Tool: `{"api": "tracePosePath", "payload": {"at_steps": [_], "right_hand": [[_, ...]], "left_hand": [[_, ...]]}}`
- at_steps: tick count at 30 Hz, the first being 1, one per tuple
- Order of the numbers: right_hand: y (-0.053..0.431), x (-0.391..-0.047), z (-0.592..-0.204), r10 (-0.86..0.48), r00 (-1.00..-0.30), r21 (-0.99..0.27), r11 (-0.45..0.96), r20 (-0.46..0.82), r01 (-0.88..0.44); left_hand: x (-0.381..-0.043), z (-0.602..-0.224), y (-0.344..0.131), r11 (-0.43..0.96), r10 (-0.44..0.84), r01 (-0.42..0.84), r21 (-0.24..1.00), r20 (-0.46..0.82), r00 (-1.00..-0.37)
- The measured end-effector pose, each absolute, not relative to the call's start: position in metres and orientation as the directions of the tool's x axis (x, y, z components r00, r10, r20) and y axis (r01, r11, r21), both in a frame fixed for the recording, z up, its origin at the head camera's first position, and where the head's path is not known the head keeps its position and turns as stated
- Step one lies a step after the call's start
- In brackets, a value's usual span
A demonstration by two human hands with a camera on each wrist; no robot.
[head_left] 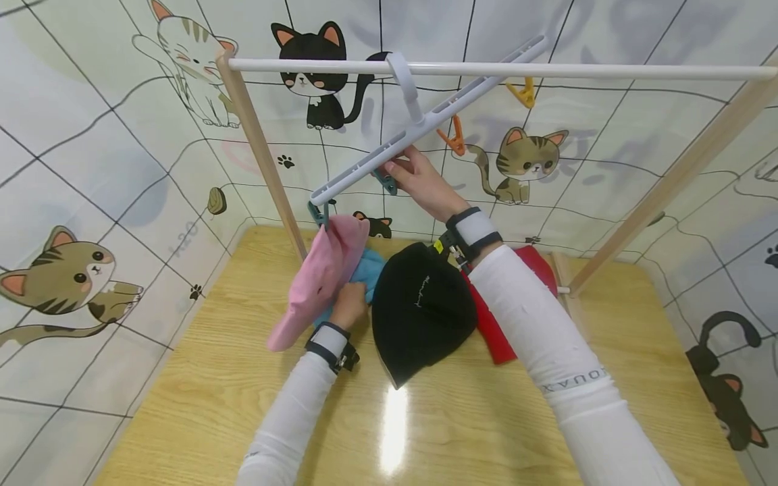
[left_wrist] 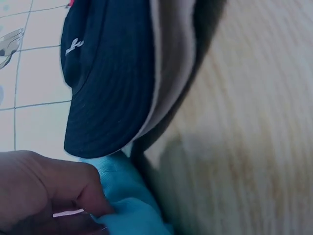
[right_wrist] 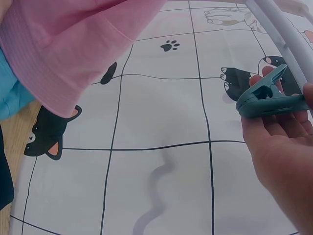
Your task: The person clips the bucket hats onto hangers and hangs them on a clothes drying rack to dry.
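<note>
A white clip hanger (head_left: 444, 113) hangs aslant from a rail, its left end lower in the head view. My right hand (head_left: 428, 185) is up at the hanger's underside and pinches a teal clip (right_wrist: 269, 105), thumb at its handle and fingers behind it. From another teal clip (head_left: 317, 213) at the left end hangs a pink hat (head_left: 322, 277). Low beside it, my left hand (head_left: 350, 304) grips a blue cloth item (left_wrist: 134, 215), partly hidden by the pink hat. A black cap (head_left: 422, 314) sits on the table just right of that hand.
A white rail (head_left: 608, 70) on wooden posts (head_left: 261, 148) crosses above the wooden table (head_left: 462, 432). Orange (head_left: 452, 137) and yellow (head_left: 523, 92) clips dangle from the hanger's right half. A red cloth item (head_left: 495, 331) lies partly behind my right forearm. Cat-patterned walls enclose the table.
</note>
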State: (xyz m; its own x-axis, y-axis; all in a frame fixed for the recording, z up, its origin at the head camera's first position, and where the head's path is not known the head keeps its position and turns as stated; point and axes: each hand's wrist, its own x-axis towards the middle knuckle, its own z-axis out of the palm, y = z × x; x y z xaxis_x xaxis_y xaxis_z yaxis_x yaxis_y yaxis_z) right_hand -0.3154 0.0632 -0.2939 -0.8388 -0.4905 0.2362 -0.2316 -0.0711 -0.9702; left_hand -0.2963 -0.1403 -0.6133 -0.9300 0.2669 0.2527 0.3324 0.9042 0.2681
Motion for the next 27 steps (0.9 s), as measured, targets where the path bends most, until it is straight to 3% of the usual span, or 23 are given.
{"api": "tracePosePath", "payload": {"at_steps": [2,4,12,19,27], "right_hand": [[0.062,-0.315,-0.294,-0.493,-0.837,-0.97,-0.069,0.237,-0.234],[0.062,-0.315,-0.294,-0.495,-0.835,-0.969,-0.074,0.241,-0.236],[0.06,-0.315,-0.293,-0.498,-0.833,-0.969,-0.071,0.24,-0.236],[0.059,-0.317,-0.293,-0.508,-0.825,-0.965,-0.06,0.25,-0.256],[0.057,-0.319,-0.295,-0.503,-0.827,-0.966,-0.07,0.25,-0.249]], "left_hand": [[-0.314,-0.648,-0.153,0.896,0.266,0.363,0.258,0.342,-0.901],[-0.314,-0.644,-0.157,0.893,0.244,0.353,0.278,0.36,-0.9],[-0.246,-0.495,-0.14,0.864,0.126,0.255,0.433,0.305,-0.944],[-0.24,-0.464,-0.14,0.854,0.045,0.174,0.489,0.265,-0.963],[-0.242,-0.444,-0.141,0.867,0.008,0.169,0.469,0.326,-0.945]]}}
